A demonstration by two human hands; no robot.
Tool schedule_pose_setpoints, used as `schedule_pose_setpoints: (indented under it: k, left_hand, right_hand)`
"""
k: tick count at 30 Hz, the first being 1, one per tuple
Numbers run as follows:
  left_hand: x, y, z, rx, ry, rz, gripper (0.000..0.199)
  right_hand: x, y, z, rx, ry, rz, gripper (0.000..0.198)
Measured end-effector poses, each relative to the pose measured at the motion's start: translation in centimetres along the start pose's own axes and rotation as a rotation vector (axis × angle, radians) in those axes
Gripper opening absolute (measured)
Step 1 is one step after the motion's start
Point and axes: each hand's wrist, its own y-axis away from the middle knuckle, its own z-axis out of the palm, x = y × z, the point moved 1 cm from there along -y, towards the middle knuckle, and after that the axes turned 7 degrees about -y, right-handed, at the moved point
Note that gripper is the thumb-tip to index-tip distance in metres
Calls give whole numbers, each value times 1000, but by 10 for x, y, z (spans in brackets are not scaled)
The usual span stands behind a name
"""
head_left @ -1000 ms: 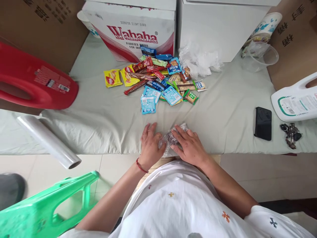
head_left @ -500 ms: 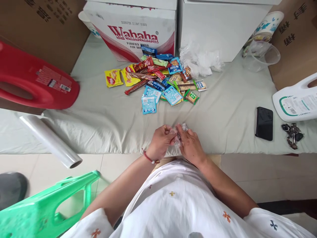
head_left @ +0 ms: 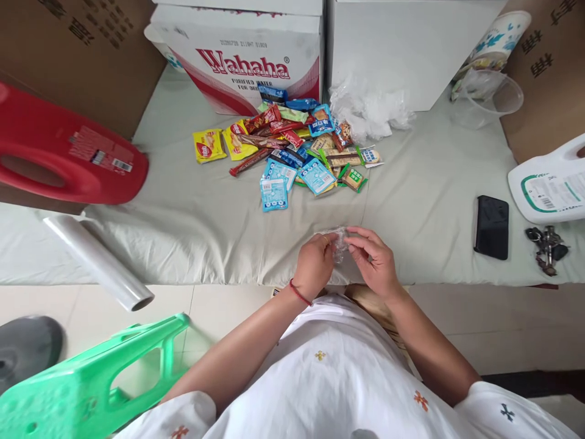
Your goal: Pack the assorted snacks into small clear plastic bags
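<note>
Well left of our grip lies a pale roll (head_left: 98,262); our left hand (head_left: 315,261) is clamped on crumpled clear plastic (head_left: 340,246), between our two hands; our right hand (head_left: 375,261) meets its right side, whether pinching we cannot tell; well right of the grip lies a black phone (head_left: 492,227).

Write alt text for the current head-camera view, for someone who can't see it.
A person's left hand and right hand meet at crinkled clear plastic near the edge of a cloth-covered table. Farther back, wrapped snacks lie heaped before a Wahaha box; a phone and keys lie to the right.
</note>
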Motion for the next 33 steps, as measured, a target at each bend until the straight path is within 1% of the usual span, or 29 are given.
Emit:
schedule_pose_setpoints:
  k: [1, 3, 6, 7, 8, 9, 10, 11, 12, 13, 15, 16, 19, 21, 23, 25, 26, 28, 29, 31, 33]
  left_hand:
    - [0, -1, 2, 13, -43, 33, 38]
    - [0, -1, 3, 33, -70, 37, 41]
    - [-4, 2, -5, 47, 31, -81, 57]
    - [-5, 4, -10, 66, 86, -119, 62]
    - [-6, 8, -16, 106, 131, -135, 62]
    - [-7, 11, -21, 165, 147, -125, 57]
    - [-7, 14, -26, 227, 124, -82, 48]
    - [-6, 16, -29, 268, 61, -5, 40]
    - [-6, 17, -30, 274, -35, 96, 35]
    - [-7, 16, -28, 245, -150, 204, 33]
    - [-13, 11, -18, 140, -377, 383, 35]
    - [-18, 7, -12, 96, -473, 435, 38]
    - [-35, -5, 2, 44, -666, 507, 51]
    - [-41, -8, 4, 31, -756, 528, 57]
    - [-40, -9, 3, 19, -831, 525, 60]
    - [-36, -9, 1, -9, -886, 506, 60]
    - [-33, -9, 1, -25, -903, 500, 59]
    - [-28, -10, 0, -54, -917, 494, 57]
    - [-27, -11, 0, -65, -916, 492, 55]
    - [-25, -13, -1, -74, -903, 485, 53]
    - [-26, -13, -2, -62, -874, 465, 54]
  right_hand:
    - [-1, -2, 1, 10, 70, -43, 26]
    - [2, -8, 4, -49, 215, -121, 27]
    - [13, -13, 8, -184, 352, -164, 33]
    - [17, -13, 9, -218, 373, -161, 35]
    - [20, -13, 8, -247, 387, -155, 36]
    - [22, -12, 8, -271, 398, -146, 38]
    - [23, -12, 7, -289, 406, -141, 39]
    - [24, -11, 6, -305, 411, -139, 40]
    - [24, -11, 5, -319, 414, -138, 41]
    - [24, -10, 5, -333, 418, -138, 43]
    - [25, -10, 4, -359, 430, -142, 46]
    - [26, -10, 3, -375, 433, -147, 47]
    - [30, -7, 0, -408, 428, -177, 53]
    - [30, -4, -3, -417, 417, -196, 59]
    - [28, -3, -7, -421, 424, -194, 67]
    - [21, -5, -13, -376, 455, -174, 71]
    - [16, -7, -15, -329, 484, -163, 71]
    - [8, -13, -18, -246, 560, -167, 63]
    - [5, -15, -18, -242, 600, -186, 58]
    - [5, -16, -14, -317, 675, -242, 52]
    - [11, -13, -7, -396, 737, -287, 53]
